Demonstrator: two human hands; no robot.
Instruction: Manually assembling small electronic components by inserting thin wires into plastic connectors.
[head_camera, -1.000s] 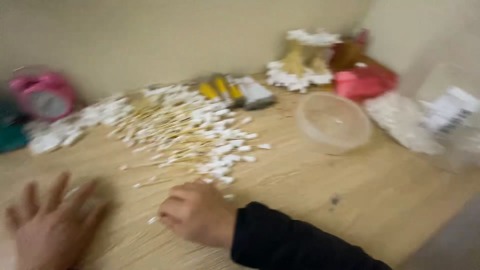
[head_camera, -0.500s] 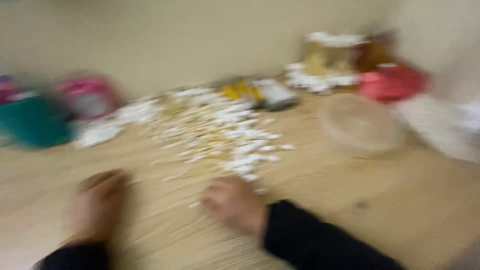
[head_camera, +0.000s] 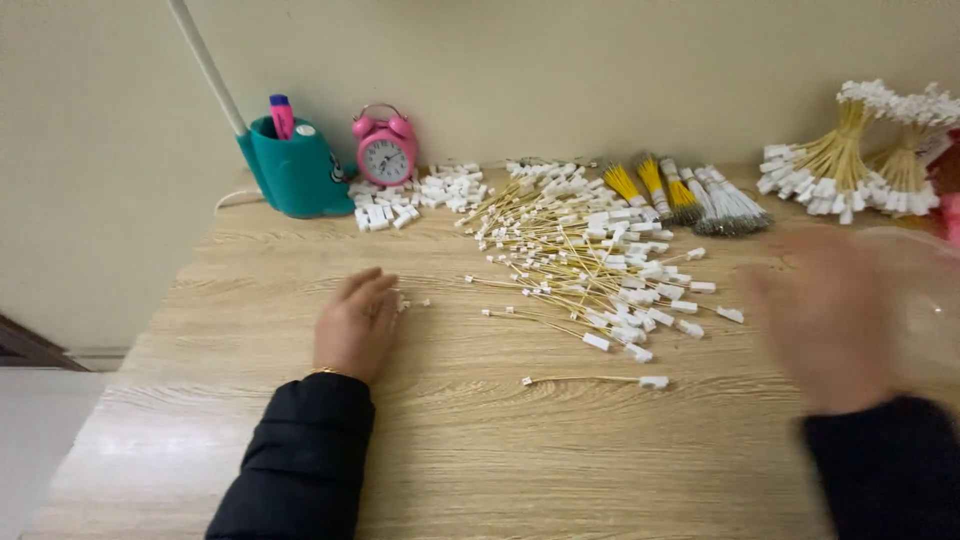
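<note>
While a loose heap of yellow wires with white connectors (head_camera: 590, 265) sprawls over the upper middle of the table (head_camera: 480, 450), the left hand (head_camera: 357, 322) lies flat and released just left of it, fingertips touching a few tiny white pieces (head_camera: 412, 302). One stray wire (head_camera: 595, 380) lies apart below the heap. At right the blurred right hand (head_camera: 830, 320) hovers spread, grasping nothing. Bare wood stretches toward the lower edge. A pink clock (head_camera: 385, 150) and teal holder (head_camera: 292, 168) stand by the wall.

Bare table (head_camera: 480, 460) lies open between the left hand (head_camera: 355, 325) and the blurred right hand (head_camera: 830, 320); ahead, a wire pile (head_camera: 590, 260) blocks passage.
</note>
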